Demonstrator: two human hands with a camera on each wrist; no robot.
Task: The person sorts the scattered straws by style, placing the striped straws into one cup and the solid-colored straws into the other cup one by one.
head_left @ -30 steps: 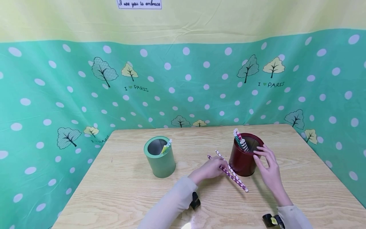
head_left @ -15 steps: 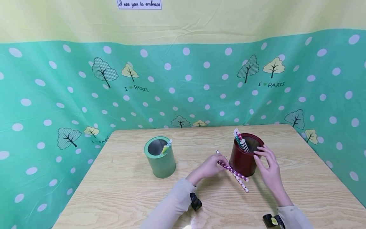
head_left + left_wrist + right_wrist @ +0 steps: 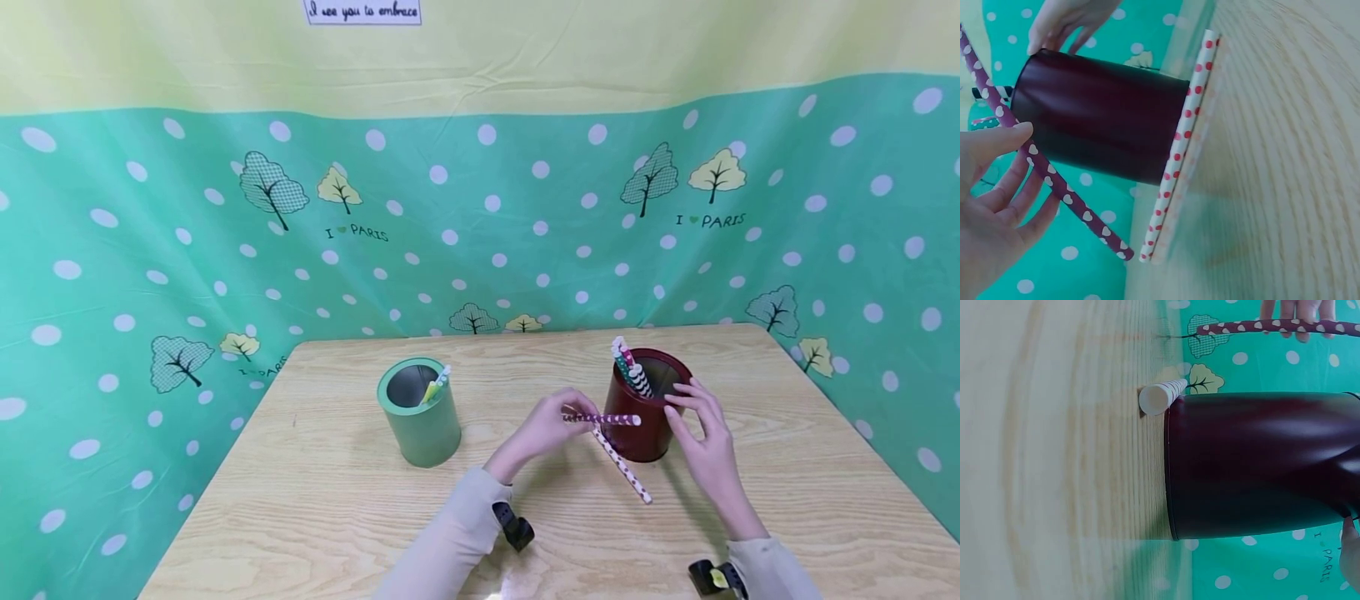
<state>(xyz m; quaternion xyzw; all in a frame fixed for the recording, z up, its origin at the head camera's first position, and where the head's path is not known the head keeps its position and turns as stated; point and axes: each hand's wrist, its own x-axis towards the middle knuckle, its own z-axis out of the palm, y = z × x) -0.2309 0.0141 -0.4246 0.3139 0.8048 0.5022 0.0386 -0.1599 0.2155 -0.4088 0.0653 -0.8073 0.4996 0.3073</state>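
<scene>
My left hand point(image 3: 558, 421) pinches a purple paper straw with white hearts point(image 3: 1066, 197) between thumb and fingers. It is raised in front of the dark red canister point(image 3: 637, 433), lying level in the head view. With fingers at its rim, my right hand point(image 3: 705, 433) holds the right side of that canister. A white paper straw with red dots point(image 3: 1179, 144) rests on the table beside the canister's base. Inside the canister several patterned straws point(image 3: 630, 367) lean to the left, among them a black-and-white one.
A green canister point(image 3: 423, 425) stands to the left on the wooden table point(image 3: 315, 500), with patterned straws point(image 3: 437, 385) leaning at its right rim. Behind the table hangs a green dotted cloth point(image 3: 491, 250).
My left hand has lifted the purple straw from over the white one and turned it from slanting to level, its right end rising in front of the canister. My right hand stays put.
</scene>
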